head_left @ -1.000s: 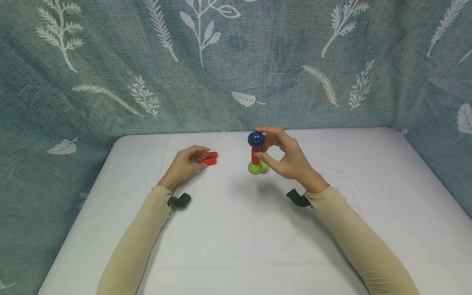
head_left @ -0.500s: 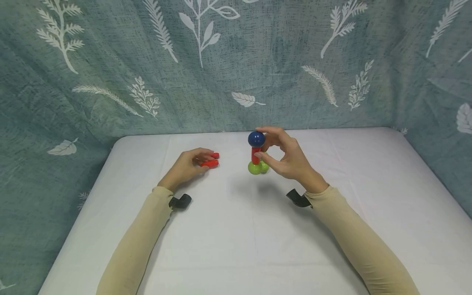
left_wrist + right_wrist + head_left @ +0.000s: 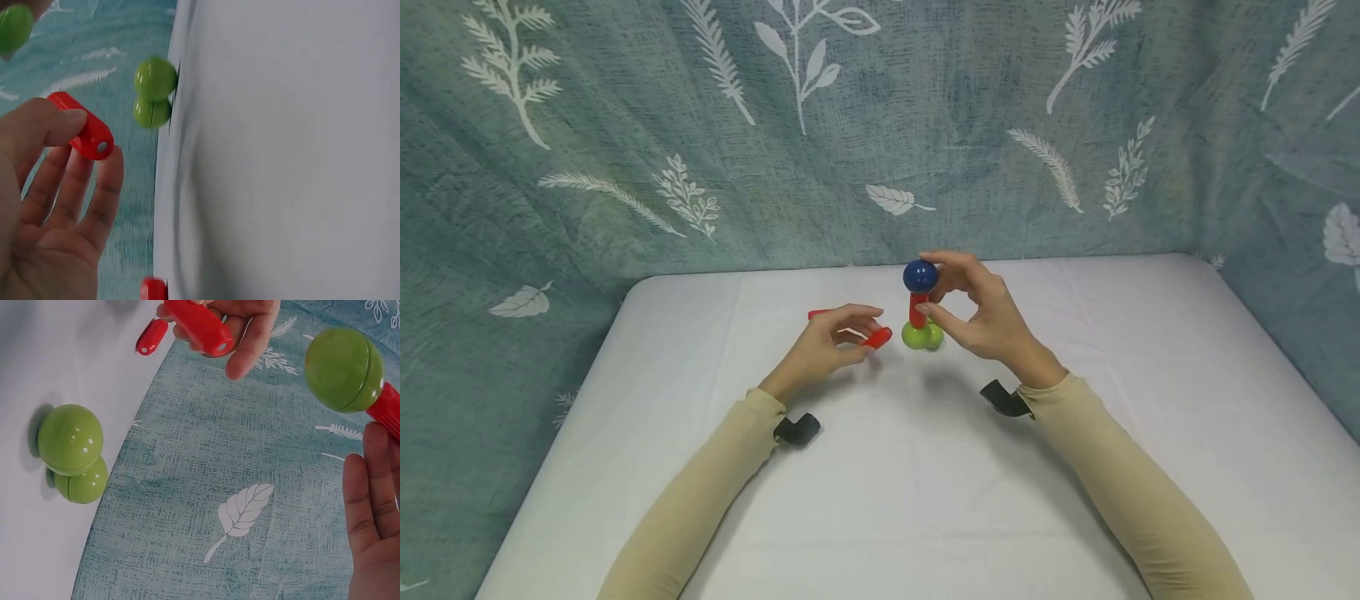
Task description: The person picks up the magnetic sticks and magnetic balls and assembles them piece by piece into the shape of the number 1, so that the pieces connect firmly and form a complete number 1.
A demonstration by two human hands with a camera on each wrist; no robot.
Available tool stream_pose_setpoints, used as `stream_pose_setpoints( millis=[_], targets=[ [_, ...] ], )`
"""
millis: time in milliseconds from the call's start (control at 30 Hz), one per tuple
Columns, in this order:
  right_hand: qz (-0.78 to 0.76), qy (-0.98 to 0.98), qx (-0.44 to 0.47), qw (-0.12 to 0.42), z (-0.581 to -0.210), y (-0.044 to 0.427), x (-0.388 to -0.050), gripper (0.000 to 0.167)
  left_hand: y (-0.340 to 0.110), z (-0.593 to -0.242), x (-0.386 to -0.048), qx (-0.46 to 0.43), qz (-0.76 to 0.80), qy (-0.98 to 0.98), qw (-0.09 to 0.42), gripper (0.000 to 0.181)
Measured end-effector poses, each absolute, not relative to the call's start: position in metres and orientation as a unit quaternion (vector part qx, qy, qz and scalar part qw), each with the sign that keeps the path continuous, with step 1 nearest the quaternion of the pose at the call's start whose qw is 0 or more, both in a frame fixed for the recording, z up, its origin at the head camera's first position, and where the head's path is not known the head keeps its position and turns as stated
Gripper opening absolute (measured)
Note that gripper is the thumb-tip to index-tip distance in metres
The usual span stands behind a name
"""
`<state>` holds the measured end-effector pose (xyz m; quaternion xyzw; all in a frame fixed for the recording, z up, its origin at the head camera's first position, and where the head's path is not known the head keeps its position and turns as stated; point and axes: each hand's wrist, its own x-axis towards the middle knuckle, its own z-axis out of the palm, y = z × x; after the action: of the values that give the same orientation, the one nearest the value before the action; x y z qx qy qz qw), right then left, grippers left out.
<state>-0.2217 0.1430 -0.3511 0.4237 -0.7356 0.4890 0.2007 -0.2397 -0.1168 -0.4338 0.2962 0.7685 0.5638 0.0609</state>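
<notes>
My left hand (image 3: 827, 346) pinches a red rod (image 3: 877, 337) between thumb and fingers, above the table and left of my right hand. A small hole shows in the end of this red rod (image 3: 94, 140) in the left wrist view. My right hand (image 3: 988, 321) grips an upright piece: a blue ball (image 3: 921, 276) on top, a red shaft (image 3: 917, 310) in the middle, a green ball (image 3: 344, 369) at the bottom. Two more green balls, one nearer (image 3: 70, 439) and one partly behind it (image 3: 85, 481), rest on the table in the right wrist view.
Another red rod (image 3: 818, 314) lies on the white-covered table (image 3: 865, 483), behind my left hand. It also shows in the right wrist view (image 3: 152, 337). A green-blue cloth (image 3: 970, 192) with white leaf prints hangs behind the table.
My left hand has moved right, towards my right hand, and now holds one red rod off the table; the other stays behind. My right hand keeps its grip, almost unmoved.
</notes>
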Motion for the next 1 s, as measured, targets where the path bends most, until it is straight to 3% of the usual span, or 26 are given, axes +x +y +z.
stream_pose_setpoints(
  millis=[367, 1000],
  targets=[
    [0.495, -0.727, 0.43, 0.203, -0.351, 0.142, -0.223, 0.064, -0.085, -0.435, -0.222, 0.36, 0.592, 0.718, 0.066, 0.04],
    [0.494, -0.729, 0.428, 0.203, -0.35, 0.143, -0.221, 0.062, -0.072, -0.433, -0.213, 0.343, 0.614, 0.707, 0.069, 0.032]
  ],
)
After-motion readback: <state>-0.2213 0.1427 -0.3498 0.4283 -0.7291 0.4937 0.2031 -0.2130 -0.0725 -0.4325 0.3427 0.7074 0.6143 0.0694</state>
